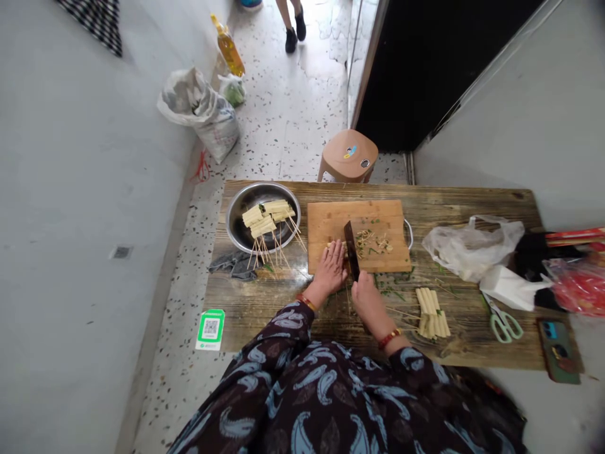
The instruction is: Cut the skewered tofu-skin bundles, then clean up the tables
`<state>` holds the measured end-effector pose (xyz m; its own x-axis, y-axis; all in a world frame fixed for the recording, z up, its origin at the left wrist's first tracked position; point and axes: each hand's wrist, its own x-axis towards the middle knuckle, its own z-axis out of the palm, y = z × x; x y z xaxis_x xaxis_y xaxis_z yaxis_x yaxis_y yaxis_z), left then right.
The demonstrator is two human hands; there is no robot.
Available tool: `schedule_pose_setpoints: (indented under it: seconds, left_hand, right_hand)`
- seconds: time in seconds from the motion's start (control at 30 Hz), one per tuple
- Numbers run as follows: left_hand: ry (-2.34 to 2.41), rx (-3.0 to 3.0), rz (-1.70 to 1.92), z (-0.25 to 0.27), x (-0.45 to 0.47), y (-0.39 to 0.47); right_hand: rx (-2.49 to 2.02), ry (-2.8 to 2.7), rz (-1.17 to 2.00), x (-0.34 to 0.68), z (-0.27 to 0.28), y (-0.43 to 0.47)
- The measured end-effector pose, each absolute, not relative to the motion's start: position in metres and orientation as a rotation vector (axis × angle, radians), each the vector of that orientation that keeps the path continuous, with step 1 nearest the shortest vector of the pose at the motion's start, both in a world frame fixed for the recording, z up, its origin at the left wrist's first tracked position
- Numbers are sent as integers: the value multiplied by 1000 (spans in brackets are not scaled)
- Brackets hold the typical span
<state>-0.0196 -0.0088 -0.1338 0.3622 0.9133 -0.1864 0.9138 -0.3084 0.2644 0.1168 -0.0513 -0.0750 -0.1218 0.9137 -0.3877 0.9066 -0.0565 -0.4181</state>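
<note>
My right hand [368, 299] is wrapped round the handle of a dark-bladed cleaver [351, 249], whose blade rests on a wooden cutting board [326, 217]. Just left of the blade, my left hand [333, 268] lies flat with its fingers stretched over pale food that is mostly hidden beneath it. Chopped pale and green scraps [373, 243] are scattered right of the blade. A steel bowl [231, 221] to the left holds skewered pale yellow rolls [267, 217], their sticks jutting over the rim. More skewered rolls [432, 313] lie on the table right of my right hand.
On the wooden table [472, 205] are a grey cloth [234, 265], a plastic bag [472, 246], scissors [503, 321] and a phone [558, 353]. Beyond its far edge stand a stool [350, 154], a white sack [208, 116] and an oil bottle [229, 50]. A person's legs [292, 22] show farther off.
</note>
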Motion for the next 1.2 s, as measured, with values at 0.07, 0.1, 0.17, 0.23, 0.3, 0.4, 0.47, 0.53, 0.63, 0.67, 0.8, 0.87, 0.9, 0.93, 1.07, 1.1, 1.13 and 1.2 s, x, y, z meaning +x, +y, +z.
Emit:
schedule_pose_setpoints:
  seconds: [0.07,0.1,0.17,0.23,0.3,0.4,0.47,0.53,0.63,0.67,0.8,0.87,0.9,0.93,1.07,1.1,1.13,1.2]
  left_hand:
    - [1610,2305,-4,-133,-19,-8]
    - [1611,2303,-3,-132,-19,-8]
    - [1608,2294,11,-128,-19,-8]
    - [1610,2282,54,-121,-20,-8]
    - [1672,2230,151,-114,-22,-12]
    - [1924,1843,378,-106,-28,-26]
    - [1990,1368,479,-107,-32,-39]
    - [1923,1015,501,-112,-31,-52]
    - [1808,817,519,-125,-20,-67]
    - [1767,765,542,-128,-14,-69]
    - [1612,622,660,-133,8,-69]
    - [1566,607,702,-132,13,-67]
    - [1552,615,710,-131,13,-66]
    - [1542,635,707,-130,11,-66]
    - [1534,817,590,-123,-7,-61]
    - [1537,884,540,-120,-14,-58]
    - [1540,957,486,-118,-20,-54]
    - [1554,1120,379,-114,-33,-43]
  right_hand:
    - [-2068,-2128,920,114,-82,-48]
    - [-2049,-2104,917,116,-86,-46]
    - [-1986,-2017,930,124,-92,-40]
    - [-1922,-1885,969,139,-95,-34]
    - [-1892,-1738,1004,157,-94,-31]
    - [-1890,-1560,1037,184,-86,-36]
    - [-1887,-1484,1072,199,-79,-45]
    - [-1882,-1426,1121,212,-74,-56]
    - [-1884,-1371,1177,226,-72,-72]
    - [-1882,-1369,1190,230,-73,-76]
    - [-1872,-1405,1227,239,-79,-86]
    - [-1862,-1419,1240,243,-80,-86]
    - [-1855,-1421,1247,244,-80,-85]
    - [-1848,-1425,1252,246,-80,-85]
    - [-1821,-1463,1266,255,-77,-81]
    - [-1816,-1473,1268,258,-76,-81]
    - [-1813,-1480,1266,261,-75,-80]
    - [-1810,-1488,1255,266,-74,-80]
